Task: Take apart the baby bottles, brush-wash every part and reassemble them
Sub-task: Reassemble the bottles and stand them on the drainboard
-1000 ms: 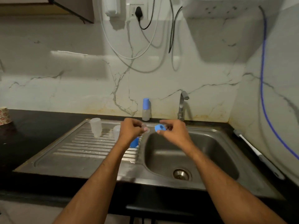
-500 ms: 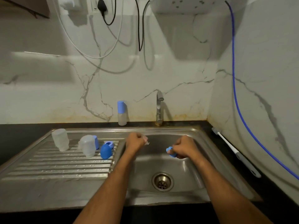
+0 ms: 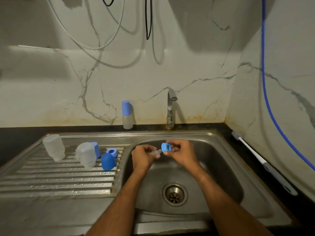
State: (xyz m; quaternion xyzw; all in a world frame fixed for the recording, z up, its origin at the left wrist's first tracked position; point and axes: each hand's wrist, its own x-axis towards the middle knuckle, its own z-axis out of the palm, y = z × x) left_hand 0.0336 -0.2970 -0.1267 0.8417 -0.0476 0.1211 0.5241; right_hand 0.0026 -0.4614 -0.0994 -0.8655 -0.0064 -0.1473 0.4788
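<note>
Both forearms reach in over the near rim of the stainless steel sink (image 3: 252,169), above its round drain (image 3: 174,194). Over the basin the left hand (image 3: 142,156) curls its fingers round a small clear silicone nipple (image 3: 156,152), whose tip pokes out toward the right. The right hand (image 3: 183,153) pinches a blue plastic screw ring (image 3: 166,148) between thumb and fingers, the ring's opening turned toward the nipple and just beside it; I cannot tell whether the two touch. On the ribbed draining board to the left stand a blue egg-shaped cap (image 3: 108,161), two frosted translucent bottle bodies (image 3: 86,155) (image 3: 53,147), another blue ring (image 3: 112,152). Further back, against the marbled wall, an assembled bottle with a blue cap (image 3: 127,114) stands beside the metal tap (image 3: 170,108). A white-handled bottle brush (image 3: 255,155) lies on the dark counter at the right.
</note>
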